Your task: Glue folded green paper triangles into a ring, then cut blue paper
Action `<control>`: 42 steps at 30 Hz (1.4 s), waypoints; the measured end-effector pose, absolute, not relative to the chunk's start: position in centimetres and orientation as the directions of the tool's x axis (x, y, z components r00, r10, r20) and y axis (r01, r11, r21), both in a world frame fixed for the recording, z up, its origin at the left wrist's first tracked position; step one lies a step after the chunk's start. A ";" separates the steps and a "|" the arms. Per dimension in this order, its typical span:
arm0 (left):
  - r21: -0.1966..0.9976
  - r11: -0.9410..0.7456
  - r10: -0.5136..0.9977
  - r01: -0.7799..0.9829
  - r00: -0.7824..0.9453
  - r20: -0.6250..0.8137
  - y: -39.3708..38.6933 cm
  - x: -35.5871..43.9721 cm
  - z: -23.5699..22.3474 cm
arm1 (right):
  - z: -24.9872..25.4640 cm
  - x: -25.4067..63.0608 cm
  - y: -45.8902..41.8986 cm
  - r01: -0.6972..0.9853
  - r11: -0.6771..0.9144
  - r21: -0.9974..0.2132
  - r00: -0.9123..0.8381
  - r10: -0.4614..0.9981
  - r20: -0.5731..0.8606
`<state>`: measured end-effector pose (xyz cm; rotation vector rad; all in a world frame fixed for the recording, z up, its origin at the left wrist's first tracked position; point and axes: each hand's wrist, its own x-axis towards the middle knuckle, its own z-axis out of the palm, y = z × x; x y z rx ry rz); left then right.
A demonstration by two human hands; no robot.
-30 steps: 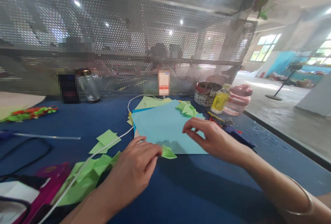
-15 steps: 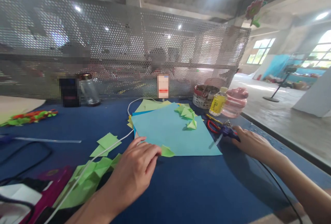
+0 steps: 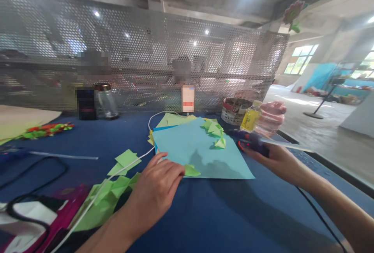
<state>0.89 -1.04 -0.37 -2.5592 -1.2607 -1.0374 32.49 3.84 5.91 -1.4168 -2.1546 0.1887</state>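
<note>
Perforated metal mesh (image 3: 140, 58) stands behind your dark blue bench (image 3: 193, 218). Your left hand (image 3: 159, 181) has its fingers pinched together on a small green paper piece (image 3: 192, 171), at the near edge of the pale blue sheet (image 3: 181, 148). Your right hand (image 3: 277, 161) has its fingers wrapped around the glue gun (image 3: 257, 144), which is blurred, its clear glue stick (image 3: 289, 144) jutting to the right. To work well, I'd pinch the paper only at its end and bring the hot tip in slowly, well clear of your left fingertips. Give the black cord (image 3: 318, 214) slack so it doesn't tug. Farther out, folded green pieces (image 3: 214, 129) sit towards the sheet's far right corner. Beyond them stand a round tub (image 3: 231, 117), contents too dark to make out, a yellow-labelled bottle (image 3: 250, 119) and a pink jug (image 3: 272, 116); their fill levels aren't clear. Across on the left, a capped glass flask (image 3: 109, 103) is see-through, but its contents can't be told.
</note>
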 end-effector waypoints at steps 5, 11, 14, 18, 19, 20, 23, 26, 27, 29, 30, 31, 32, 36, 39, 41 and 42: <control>0.137 -0.640 0.645 0.756 0.432 0.631 -0.8 0.6 -0.7 | 6.7 28.6 3.0 0.630 0.413 -0.658 -0.525 0.850 0.030; 0.138 -0.632 0.664 0.763 0.440 0.605 -0.7 0.7 -0.7 | 5.7 27.8 3.0 0.550 0.463 -0.695 -0.641 0.768 0.005; 0.136 -0.642 0.659 0.755 0.452 0.600 -0.6 0.8 -0.8 | 4.9 28.4 2.9 0.574 0.509 -0.641 -0.644 0.764 0.031; 0.144 -0.651 0.655 0.745 0.456 0.603 -0.6 0.9 -0.9 | 3.7 29.3 2.7 0.616 0.592 -0.520 -0.644 0.759 0.100; 0.146 -0.654 0.655 0.742 0.458 0.601 -0.6 0.9 -0.9 | 3.4 29.5 2.6 0.638 0.601 -0.482 -0.637 0.763 0.109; 0.148 -0.658 0.654 0.738 0.463 0.598 -0.5 0.9 -0.9 | 3.1 29.6 2.6 0.660 0.602 -0.449 -0.628 0.771 0.111; 0.143 -0.671 0.643 0.728 0.475 0.601 -0.5 1.0 -0.9 | 2.8 29.5 2.3 0.682 0.598 -0.421 -0.620 0.778 0.101; 0.140 -0.678 0.621 0.721 0.461 0.634 -0.5 1.1 -1.0 | 3.6 28.7 1.8 0.665 0.595 -0.452 -0.638 0.767 0.072; 0.143 -0.681 0.616 0.718 0.455 0.643 -0.5 1.1 -1.0 | 4.0 28.4 1.6 0.668 0.587 -0.458 -0.639 0.767 0.051; 0.148 -0.686 0.607 0.712 0.449 0.656 -0.5 1.2 -1.0 | 4.8 27.9 1.4 0.675 0.575 -0.463 -0.638 0.769 0.025; 0.150 -0.688 0.606 0.710 0.450 0.656 -0.5 1.2 -1.0 | 5.0 27.7 1.3 0.678 0.569 -0.465 -0.635 0.772 0.018; 0.149 -0.691 0.606 0.708 0.454 0.654 -0.5 1.2 -1.0 | 5.2 27.5 1.3 0.678 0.567 -0.468 -0.634 0.773 0.018; 0.147 -0.692 0.604 0.707 0.456 0.654 -0.5 1.2 -0.9 | 5.3 27.4 1.3 0.679 0.562 -0.472 -0.630 0.776 0.017; 0.144 -0.693 0.599 0.706 0.454 0.659 -0.6 1.2 -0.9 | 5.0 27.4 1.3 0.680 0.549 -0.486 -0.619 0.785 0.020; 0.135 -0.698 0.590 0.703 0.459 0.664 -0.6 1.2 -0.8 | 4.7 27.6 1.4 0.686 0.542 -0.485 -0.611 0.792 0.022; 0.132 -0.701 0.586 0.701 0.460 0.668 -0.6 1.2 -0.8 | 4.7 27.6 1.3 0.685 0.545 -0.484 -0.612 0.791 0.024; 0.133 -0.700 0.588 0.702 0.460 0.666 -0.6 1.2 -0.8 | 4.8 27.6 1.3 0.683 0.547 -0.484 -0.614 0.789 0.025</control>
